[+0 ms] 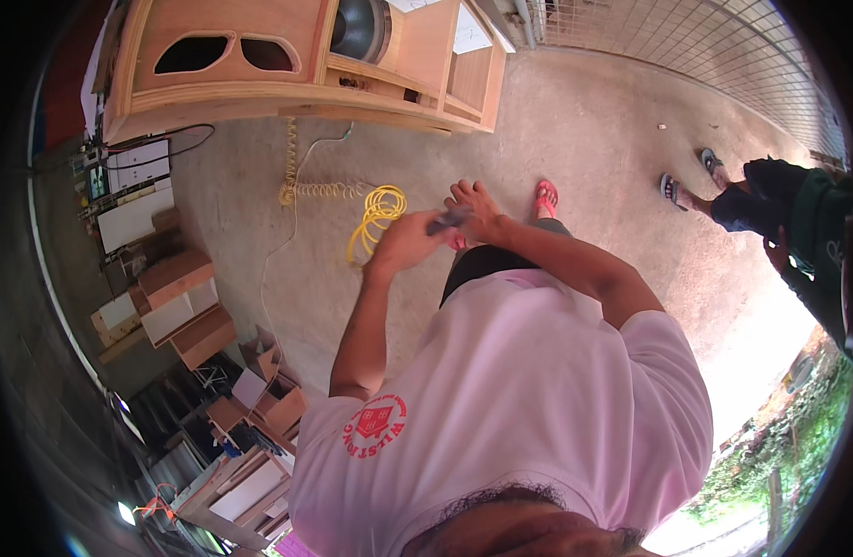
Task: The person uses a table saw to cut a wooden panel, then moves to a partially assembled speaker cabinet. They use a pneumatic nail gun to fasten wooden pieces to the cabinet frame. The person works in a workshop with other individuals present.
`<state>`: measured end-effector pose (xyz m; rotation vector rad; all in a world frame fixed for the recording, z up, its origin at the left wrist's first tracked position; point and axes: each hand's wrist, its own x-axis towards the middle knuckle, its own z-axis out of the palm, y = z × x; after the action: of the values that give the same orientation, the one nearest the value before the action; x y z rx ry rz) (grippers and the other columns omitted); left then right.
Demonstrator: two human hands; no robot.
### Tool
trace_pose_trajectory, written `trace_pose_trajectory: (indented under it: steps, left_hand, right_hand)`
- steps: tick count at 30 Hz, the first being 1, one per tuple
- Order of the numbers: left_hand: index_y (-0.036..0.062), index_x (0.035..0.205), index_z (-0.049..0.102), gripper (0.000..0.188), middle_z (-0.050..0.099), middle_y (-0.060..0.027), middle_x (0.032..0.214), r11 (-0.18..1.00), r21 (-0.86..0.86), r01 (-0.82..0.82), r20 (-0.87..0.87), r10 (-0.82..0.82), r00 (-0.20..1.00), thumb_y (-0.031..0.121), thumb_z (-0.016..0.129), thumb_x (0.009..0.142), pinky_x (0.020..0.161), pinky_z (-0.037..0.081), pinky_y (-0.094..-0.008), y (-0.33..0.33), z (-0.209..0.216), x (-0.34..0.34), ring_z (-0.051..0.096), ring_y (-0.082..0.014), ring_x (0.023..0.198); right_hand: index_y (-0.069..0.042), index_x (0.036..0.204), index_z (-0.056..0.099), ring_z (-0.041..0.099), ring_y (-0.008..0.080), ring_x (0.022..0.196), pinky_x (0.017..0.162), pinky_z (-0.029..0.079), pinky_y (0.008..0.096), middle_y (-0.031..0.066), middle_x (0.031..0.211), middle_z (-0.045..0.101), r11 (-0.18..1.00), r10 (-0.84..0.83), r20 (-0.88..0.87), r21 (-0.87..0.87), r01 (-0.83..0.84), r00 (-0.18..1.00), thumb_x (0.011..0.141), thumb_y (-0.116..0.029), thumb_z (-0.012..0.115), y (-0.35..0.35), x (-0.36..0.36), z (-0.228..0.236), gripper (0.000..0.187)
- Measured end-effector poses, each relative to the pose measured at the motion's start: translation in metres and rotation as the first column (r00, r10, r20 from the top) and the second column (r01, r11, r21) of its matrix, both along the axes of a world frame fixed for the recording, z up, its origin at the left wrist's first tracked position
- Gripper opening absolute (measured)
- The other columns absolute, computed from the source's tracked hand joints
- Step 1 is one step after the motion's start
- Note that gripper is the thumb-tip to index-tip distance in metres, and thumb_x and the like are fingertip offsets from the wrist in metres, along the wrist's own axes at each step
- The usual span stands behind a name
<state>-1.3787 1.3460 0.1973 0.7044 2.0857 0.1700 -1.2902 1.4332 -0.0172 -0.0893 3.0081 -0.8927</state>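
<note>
My left hand [408,242] is closed around one end of a small dark object [449,221], which is blurred, so its kind does not show. My right hand [475,206] is close beside it, with its fingers bent and a little apart. The dark object reaches to the palm side of the right hand, and I cannot tell whether that hand grips it. Both hands are in front of my body, above the concrete floor. A coiled yellow hose [378,215] lies on the floor just beyond my left hand.
A large plywood speaker cabinet [231,97] with cut-out openings and a round speaker [359,30] stands ahead. A spiral air hose [324,190] hangs from it to the floor. Wooden boxes [180,297] are at the left. Another person [770,209] is at the right, near a wire mesh fence [686,37].
</note>
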Motion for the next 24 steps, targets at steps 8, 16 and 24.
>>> trace_pose_trajectory:
  steps: [8,16,24]
  left_hand:
    - [0.0071,0.115,0.072,0.042,0.073,-0.0121,0.09,0.953,0.297,0.057,0.352,-0.165,0.921,0.042,0.077,0.091,0.078,0.052,-0.0358,0.026,0.009,0.023,0.067,-0.022,0.081]
    - [0.0083,0.118,0.072,0.04,0.074,-0.0142,0.093,0.982,-0.185,-0.025,-0.19,-0.011,0.982,0.037,0.076,0.091,0.079,0.052,-0.0365,0.008,-0.024,-0.006,0.068,-0.0231,0.083]
    - [0.0094,0.116,0.072,0.041,0.073,-0.0146,0.087,0.92,0.385,0.067,0.35,-0.213,0.912,0.042,0.075,0.092,0.074,0.053,-0.0404,0.025,0.045,0.042,0.07,-0.0308,0.078]
  right_hand:
    - [-0.014,0.095,0.074,0.051,0.0239,0.115,0.089,0.039,0.0411,0.0075,0.11,0.061,0.995,-0.032,0.109,0.095,0.021,0.994,0.083,-0.023,0.065,0.009,-0.002,-0.045,0.018]
    - [-0.013,0.095,0.073,0.051,0.0237,0.116,0.091,0.039,0.0409,0.0083,0.111,0.061,0.988,-0.056,0.049,0.149,0.048,0.997,0.084,-0.019,0.064,0.023,0.007,-0.03,0.016]
    - [-0.009,0.094,0.072,0.051,0.0255,0.116,0.092,0.039,0.042,0.0105,0.111,0.061,0.977,-0.068,0.165,0.212,0.032,0.984,0.083,-0.016,0.065,0.034,0.001,-0.055,0.015]
